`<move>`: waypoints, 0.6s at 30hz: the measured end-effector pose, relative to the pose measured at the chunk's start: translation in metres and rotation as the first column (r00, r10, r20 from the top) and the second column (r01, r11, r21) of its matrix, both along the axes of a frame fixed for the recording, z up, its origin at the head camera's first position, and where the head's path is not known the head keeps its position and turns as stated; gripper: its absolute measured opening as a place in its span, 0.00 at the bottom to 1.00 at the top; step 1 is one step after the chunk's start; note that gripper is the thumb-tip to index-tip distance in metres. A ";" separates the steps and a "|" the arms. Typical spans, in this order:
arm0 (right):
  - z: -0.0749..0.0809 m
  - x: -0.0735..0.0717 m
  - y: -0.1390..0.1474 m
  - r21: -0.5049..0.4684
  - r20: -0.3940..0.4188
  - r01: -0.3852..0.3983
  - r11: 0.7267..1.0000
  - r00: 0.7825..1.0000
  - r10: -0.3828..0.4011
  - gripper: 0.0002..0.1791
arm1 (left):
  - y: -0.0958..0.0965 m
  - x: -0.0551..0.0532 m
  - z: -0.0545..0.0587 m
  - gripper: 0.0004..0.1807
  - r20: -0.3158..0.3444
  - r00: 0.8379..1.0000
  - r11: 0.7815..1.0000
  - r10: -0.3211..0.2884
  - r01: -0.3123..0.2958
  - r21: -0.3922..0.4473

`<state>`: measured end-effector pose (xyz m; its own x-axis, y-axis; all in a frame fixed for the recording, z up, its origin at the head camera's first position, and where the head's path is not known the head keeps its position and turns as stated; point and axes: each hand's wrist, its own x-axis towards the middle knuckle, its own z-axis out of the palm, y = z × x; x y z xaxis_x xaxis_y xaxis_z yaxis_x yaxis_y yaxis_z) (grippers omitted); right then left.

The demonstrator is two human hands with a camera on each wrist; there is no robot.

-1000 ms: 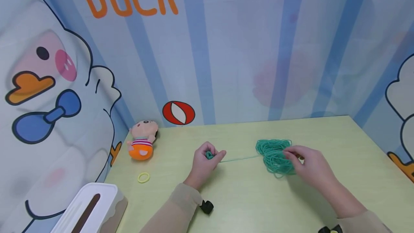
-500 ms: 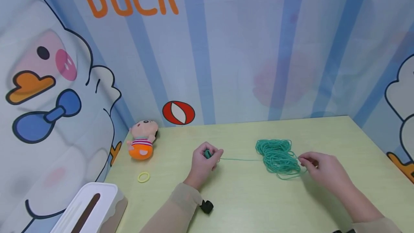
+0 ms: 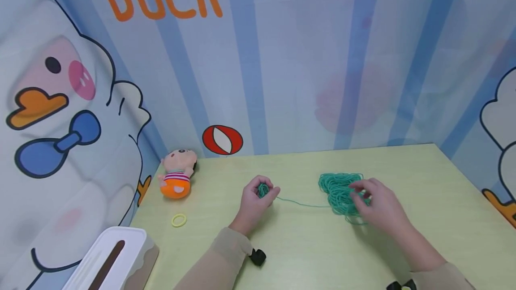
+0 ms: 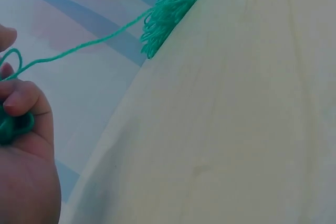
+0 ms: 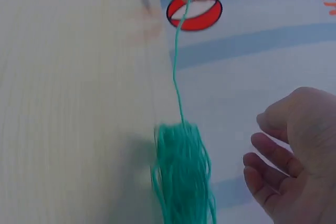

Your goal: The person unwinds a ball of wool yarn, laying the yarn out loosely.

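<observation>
My left hand (image 3: pixel 254 201) holds a small wound bundle of green yarn (image 3: pixel 263 189) in curled fingers, at the middle of the table in the head view. From it a single strand (image 3: pixel 302 203) runs slightly slack to a loose skein of green yarn (image 3: pixel 340 191) lying on the right. Over the skein's right side is my right hand (image 3: pixel 380 202), thumb and fingers apart and loosely bent. In the right wrist view the right hand (image 5: pixel 294 156) shows nothing between its fingers, beside the skein (image 5: pixel 184 174). The left wrist view shows a loop of strand at the left fingers (image 4: pixel 23 98).
On the pale table (image 3: pixel 306 254), a plush doll (image 3: pixel 177 174) in orange shorts stands at the back left. A yellow ring (image 3: pixel 179 220) lies before it. A white lidded box with a slot (image 3: pixel 133 240) is at the front left. A printed curtain (image 3: pixel 290 57) hangs behind.
The right hand first moved right off the skein, pulling out yarn near its right edge, then came back left over it with its fingers parted. The strand went taut and now sags. The left hand barely shifted.
</observation>
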<state>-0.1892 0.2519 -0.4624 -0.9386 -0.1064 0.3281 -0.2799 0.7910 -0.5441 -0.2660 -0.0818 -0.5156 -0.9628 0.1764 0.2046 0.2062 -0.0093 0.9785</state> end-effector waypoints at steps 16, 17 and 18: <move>-0.008 -0.034 -0.137 -0.060 0.229 -0.186 0.981 0.954 0.195 0.13 | -0.002 0.000 0.001 0.13 -0.035 0.995 0.995 -0.091 0.090 -0.034; -0.007 -0.034 -0.136 -0.062 0.210 -0.174 0.983 0.960 0.183 0.11 | -0.002 0.000 0.001 0.13 -0.038 0.994 0.995 -0.098 0.097 -0.035; -0.005 -0.033 -0.134 -0.068 0.193 -0.162 0.984 0.966 0.173 0.10 | -0.002 0.000 0.001 0.12 -0.039 0.995 0.995 -0.094 0.092 -0.043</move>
<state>-0.2226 0.1183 -0.4674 -0.9555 -0.2555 0.1477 -0.2893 0.7118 -0.6401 -0.2664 -0.0841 -0.5146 -0.9328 0.2738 0.2345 0.2466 0.0101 0.9691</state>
